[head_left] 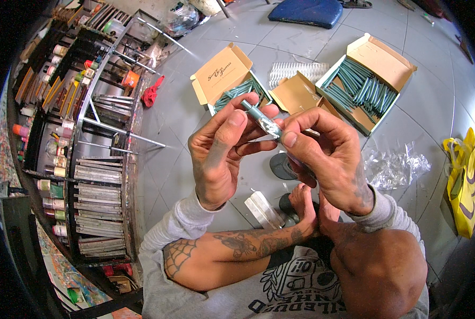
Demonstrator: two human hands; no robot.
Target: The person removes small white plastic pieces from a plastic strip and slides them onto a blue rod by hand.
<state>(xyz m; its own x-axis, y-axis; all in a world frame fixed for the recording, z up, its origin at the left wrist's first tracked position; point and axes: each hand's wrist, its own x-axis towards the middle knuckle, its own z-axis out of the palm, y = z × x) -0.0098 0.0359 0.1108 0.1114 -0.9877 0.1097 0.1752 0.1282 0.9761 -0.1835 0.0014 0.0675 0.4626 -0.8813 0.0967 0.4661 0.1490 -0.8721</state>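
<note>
One shelving rack (100, 123) stands at the left, its jars and slats too crowded to count; one red cloth (152, 92) lies just right of it. Next, on the far side, comes one open box (224, 74) of green sticks. Nearer, the left hand (216, 151) grasps one green stick (258, 117) between thumb and fingers, held up in the middle, above the floor (168, 175); the right hand (333, 151) pinches its near right end. Well beyond lies one blue cushion (305, 13), then a second box (382, 55), also open and holding green sticks. One clump of clear plastic (394, 167) and one yellow bag (461, 186) finish the right side.

The left hand hides part of the first box; sticks in both boxes overlap too much to count. The held stick's shiny end is partly covered by fingers, and the right hand's lower fingers are hard to make out
</note>
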